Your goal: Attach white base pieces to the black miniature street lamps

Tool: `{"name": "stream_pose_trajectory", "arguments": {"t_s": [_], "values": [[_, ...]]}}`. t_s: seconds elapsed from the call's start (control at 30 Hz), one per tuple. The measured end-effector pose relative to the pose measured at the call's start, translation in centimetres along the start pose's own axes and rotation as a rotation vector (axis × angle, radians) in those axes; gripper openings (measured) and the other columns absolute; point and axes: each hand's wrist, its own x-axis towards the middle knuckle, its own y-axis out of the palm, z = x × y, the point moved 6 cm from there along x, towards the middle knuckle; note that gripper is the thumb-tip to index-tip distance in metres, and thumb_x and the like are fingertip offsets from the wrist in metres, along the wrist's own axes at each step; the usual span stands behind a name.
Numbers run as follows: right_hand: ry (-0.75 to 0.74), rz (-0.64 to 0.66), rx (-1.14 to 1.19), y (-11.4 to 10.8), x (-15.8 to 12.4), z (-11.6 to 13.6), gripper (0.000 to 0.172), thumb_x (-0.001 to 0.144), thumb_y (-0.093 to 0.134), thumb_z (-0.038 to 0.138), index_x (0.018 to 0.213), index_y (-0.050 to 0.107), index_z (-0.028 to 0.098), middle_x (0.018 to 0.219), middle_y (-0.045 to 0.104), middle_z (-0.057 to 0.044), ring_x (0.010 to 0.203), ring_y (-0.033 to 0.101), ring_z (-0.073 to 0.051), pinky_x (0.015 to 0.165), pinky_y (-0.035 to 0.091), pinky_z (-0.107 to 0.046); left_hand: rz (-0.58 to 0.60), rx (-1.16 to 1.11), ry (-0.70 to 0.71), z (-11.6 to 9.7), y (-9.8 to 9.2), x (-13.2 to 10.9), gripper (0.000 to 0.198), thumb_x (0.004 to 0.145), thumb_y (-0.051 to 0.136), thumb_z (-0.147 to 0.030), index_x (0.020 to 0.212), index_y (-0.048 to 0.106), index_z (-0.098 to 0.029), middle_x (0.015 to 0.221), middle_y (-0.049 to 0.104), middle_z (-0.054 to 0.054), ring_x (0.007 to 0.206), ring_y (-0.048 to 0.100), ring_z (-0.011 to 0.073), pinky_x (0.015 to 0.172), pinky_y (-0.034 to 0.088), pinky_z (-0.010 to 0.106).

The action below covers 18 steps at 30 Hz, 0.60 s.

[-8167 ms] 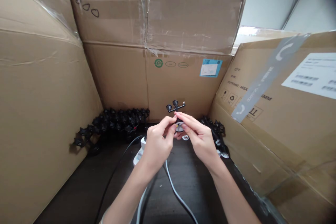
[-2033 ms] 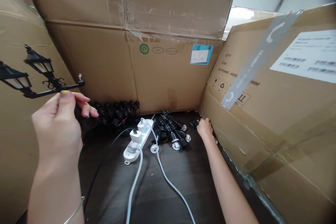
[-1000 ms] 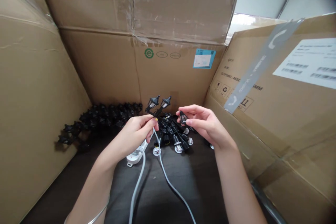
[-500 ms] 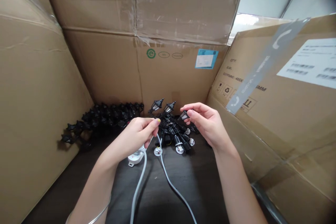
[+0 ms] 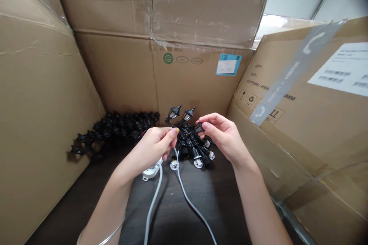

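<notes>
The left hand pinches a twin-lantern lamp post; the right hand pinches a small lantern piece beside it.

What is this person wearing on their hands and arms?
No gloves or sleeves: both forearms are bare. A thin silver bangle circles the left wrist, and a nail on the left hand is painted yellow. The right hand wears nothing.

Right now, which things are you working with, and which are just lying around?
In hand:
left hand, pinching the twin-lantern lamp post
right hand, pinching the single lantern

Lying about:
pile of black lamp parts
row of black lamps
white power strip
white cables
cardboard boxes
</notes>
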Motion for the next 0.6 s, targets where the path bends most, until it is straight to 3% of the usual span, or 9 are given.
{"name": "stream_pose_trajectory", "arguments": {"t_s": [0.6], "values": [[0.052, -0.001, -0.006, 0.58, 0.11, -0.4, 0.018, 0.072, 0.072, 0.029, 0.084, 0.067, 0.017, 0.084, 0.068, -0.002, 0.065, 0.061, -0.01, 0.066, 0.051, -0.025, -0.002, 0.007, 0.026, -0.24, 0.57, 0.11, 0.044, 0.089, 0.036, -0.049, 0.06, 0.045, -0.016, 0.044, 0.044, -0.005, 0.04, 0.042, 0.007, 0.045, 0.033, 0.018]]}}
